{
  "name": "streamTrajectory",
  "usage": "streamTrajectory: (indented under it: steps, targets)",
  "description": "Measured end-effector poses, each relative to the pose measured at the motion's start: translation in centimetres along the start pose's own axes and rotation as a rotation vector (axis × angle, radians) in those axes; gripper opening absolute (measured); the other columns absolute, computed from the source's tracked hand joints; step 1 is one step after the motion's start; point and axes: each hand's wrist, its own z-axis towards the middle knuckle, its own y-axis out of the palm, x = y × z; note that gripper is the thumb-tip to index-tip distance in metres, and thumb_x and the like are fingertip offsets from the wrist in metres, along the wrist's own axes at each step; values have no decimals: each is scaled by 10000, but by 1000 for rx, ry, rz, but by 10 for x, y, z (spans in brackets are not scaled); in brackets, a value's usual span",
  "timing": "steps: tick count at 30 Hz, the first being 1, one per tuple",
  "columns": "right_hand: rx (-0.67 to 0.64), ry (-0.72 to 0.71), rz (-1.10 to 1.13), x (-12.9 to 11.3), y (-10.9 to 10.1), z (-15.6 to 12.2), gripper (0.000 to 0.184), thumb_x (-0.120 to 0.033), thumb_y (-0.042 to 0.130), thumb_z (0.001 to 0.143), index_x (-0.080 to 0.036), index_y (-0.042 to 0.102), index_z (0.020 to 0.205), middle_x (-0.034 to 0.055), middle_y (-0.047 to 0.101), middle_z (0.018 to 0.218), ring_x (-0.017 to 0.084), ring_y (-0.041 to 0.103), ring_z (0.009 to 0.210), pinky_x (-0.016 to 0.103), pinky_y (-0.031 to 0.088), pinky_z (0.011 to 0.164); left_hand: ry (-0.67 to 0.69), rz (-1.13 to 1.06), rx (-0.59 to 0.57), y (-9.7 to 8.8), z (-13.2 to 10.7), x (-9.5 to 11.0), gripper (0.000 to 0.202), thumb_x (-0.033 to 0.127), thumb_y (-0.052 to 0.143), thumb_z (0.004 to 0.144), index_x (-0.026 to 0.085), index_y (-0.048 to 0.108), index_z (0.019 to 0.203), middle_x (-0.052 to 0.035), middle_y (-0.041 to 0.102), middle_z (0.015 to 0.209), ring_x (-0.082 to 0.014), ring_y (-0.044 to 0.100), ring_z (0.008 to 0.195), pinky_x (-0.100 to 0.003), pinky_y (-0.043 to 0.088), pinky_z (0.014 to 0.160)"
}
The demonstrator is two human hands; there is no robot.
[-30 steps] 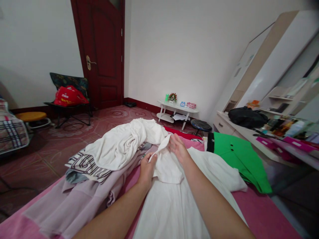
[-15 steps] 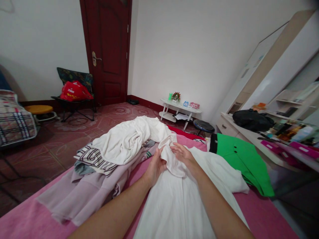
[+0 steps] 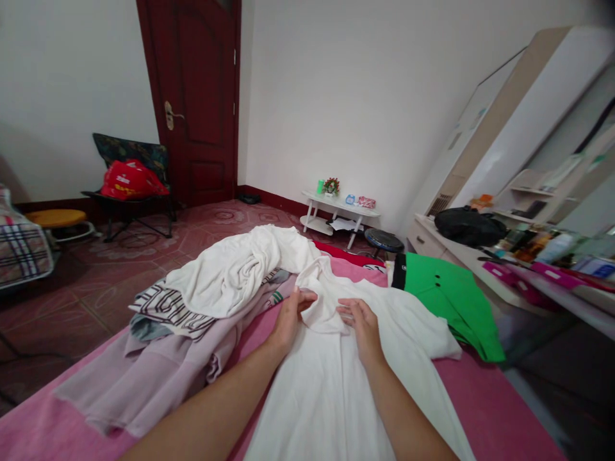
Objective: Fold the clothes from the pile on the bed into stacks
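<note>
A white garment (image 3: 336,384) lies spread along a pink bed (image 3: 490,410) in front of me. My left hand (image 3: 289,317) rests on its upper left part, fingers bent, thumb pinching a fold of the white cloth near the collar. My right hand (image 3: 362,323) lies flat on the garment just right of that fold, fingers stretched out and pressing the fabric down. The two hands are a short gap apart, with the bunched collar part (image 3: 319,301) between them.
A heap of clothes sits left of my hands: a white piece (image 3: 230,272), a striped one (image 3: 166,310), a pale lilac one (image 3: 144,378). A green garment (image 3: 449,298) lies at the right. Beyond are a dresser with a black bag (image 3: 468,225), a small white table (image 3: 339,211), a chair (image 3: 129,186) and a dark red door (image 3: 196,96).
Both hands have come down from holding the collar part raised; the fold now lies on the garment, my right hand flattened onto the cloth and my left still on the fold.
</note>
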Motion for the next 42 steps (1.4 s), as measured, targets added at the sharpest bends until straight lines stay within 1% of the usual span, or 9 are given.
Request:
streamTrajectory:
  steps: [5,8,14,19,25,29,33,36,42]
  targets:
    - [-253,-381,-424,-7,14,-18,599,-327,818,546,-269,633,1113,58,636,1128,287,558,1067,379,408,942,31,101,-135,8,-7,10,520,589,503,840,153,720,1023,-124,647,1186,-285,514,1206,-405,355,1043]
    - [-168,-362,-486,-3,21,-16,407,-224,722,636,-269,673,1038,65,660,1054,278,586,987,357,414,890,43,136,-217,13,-12,16,406,515,596,806,150,741,906,-133,678,1112,-276,559,1147,-369,375,1026]
    - [105,-214,-295,9,9,1,175,-366,539,784,-218,631,793,5,637,732,199,553,709,276,405,688,90,388,263,2,12,-4,303,350,523,834,150,593,1051,-87,667,878,-183,653,729,-287,519,627]
    - [163,-139,-154,19,-2,8,234,-435,515,787,-211,530,722,-44,511,612,152,462,601,242,357,576,21,528,351,-3,54,-7,610,173,582,744,169,391,1324,-47,637,783,-144,598,542,-252,471,518]
    - [234,-22,-16,13,-4,9,361,-496,562,782,-197,595,982,26,659,858,194,605,816,262,453,728,84,783,129,-2,102,24,593,31,598,635,208,603,1200,-12,663,655,-168,606,609,-262,454,672]
    - [217,-29,103,10,-5,12,859,-378,712,687,-243,289,1422,54,668,1057,196,635,948,293,484,817,42,941,-118,7,126,42,461,-13,574,582,207,728,956,6,651,576,-179,612,573,-258,453,673]
    - [86,-159,19,16,-8,17,521,-183,621,662,-229,617,1181,40,666,1122,213,540,1167,343,369,1033,-3,1095,-279,20,142,50,388,-64,561,525,210,740,732,9,643,559,-187,628,568,-252,449,662]
    - [148,-138,-80,21,-12,18,345,-153,498,670,-202,736,915,52,690,1073,233,490,1230,371,295,1096,-28,1221,-315,28,153,55,312,-91,566,497,190,684,564,2,588,482,-213,629,572,-275,449,662]
    - [470,-131,-192,27,-17,16,526,-133,462,658,-132,648,1150,112,574,1261,262,458,1251,394,289,1103,118,1368,-186,38,172,53,122,49,659,631,163,629,600,-74,639,671,-289,640,881,-340,432,824]
